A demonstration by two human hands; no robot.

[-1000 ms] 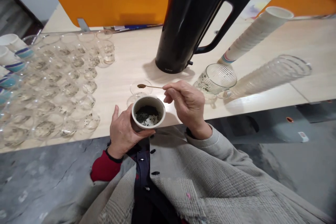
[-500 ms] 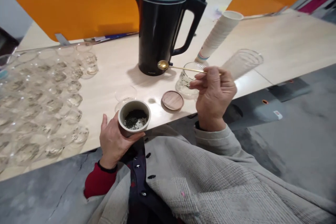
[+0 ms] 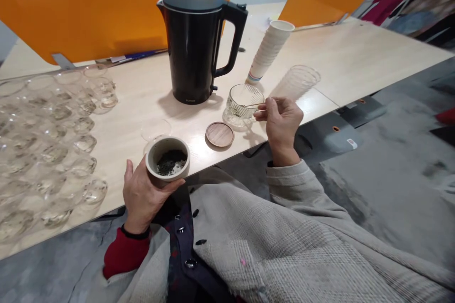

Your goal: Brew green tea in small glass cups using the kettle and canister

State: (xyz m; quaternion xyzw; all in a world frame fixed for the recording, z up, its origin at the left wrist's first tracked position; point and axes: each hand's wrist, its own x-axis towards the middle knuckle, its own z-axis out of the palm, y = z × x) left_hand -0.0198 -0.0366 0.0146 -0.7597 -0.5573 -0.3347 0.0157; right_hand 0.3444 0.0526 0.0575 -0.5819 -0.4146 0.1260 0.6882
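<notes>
My left hand [image 3: 144, 194] is wrapped around a pale round canister [image 3: 167, 178] with dark loose tea leaves [image 3: 171, 161] inside, tilted toward me at the table's front edge. In my right hand [image 3: 282, 123], thumb and fingers pinch the thin handle of a gold spoon [image 3: 256, 104]. Its bowl end is down inside a ribbed glass cup [image 3: 236, 114] and hard to make out through the glass. Between the canister and the glass cup lies a round wooden lid [image 3: 220, 134]. Behind the canister stands a clear glass [image 3: 156, 129].
Rows of clear cups with some leaves in them [image 3: 53, 151] cover the table's left side. A black electric kettle [image 3: 194, 52] stands behind the wooden lid. Leaning stacks of paper cups [image 3: 272, 47] and clear cups [image 3: 298, 80] lie to the right. An orange partition [image 3: 117, 4] borders the back.
My right hand has lowered the spoon from in front of the kettle into the ribbed glass cup. The whole view has shifted, while my left hand still holds the canister.
</notes>
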